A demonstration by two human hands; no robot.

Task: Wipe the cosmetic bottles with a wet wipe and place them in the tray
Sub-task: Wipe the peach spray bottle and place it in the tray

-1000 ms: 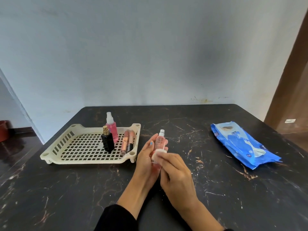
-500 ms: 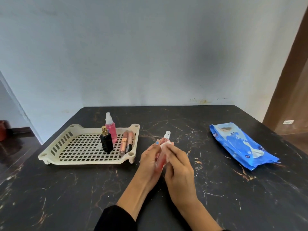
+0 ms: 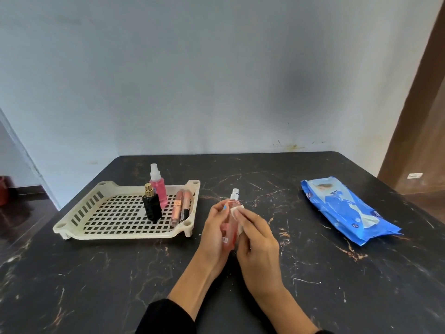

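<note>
Bottle (image 3: 230,219) upright, nozzle up; left hand (image 3: 215,233) grips it, right hand (image 3: 255,239) presses wipe (image 3: 237,210) against it.

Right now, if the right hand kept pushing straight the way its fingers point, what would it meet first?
The right hand points up-left with the wet wipe pressed on the pink spray bottle, so it meets that bottle at once. Behind it sits the left hand; the tray is likely next, though depth is unclear.
</note>
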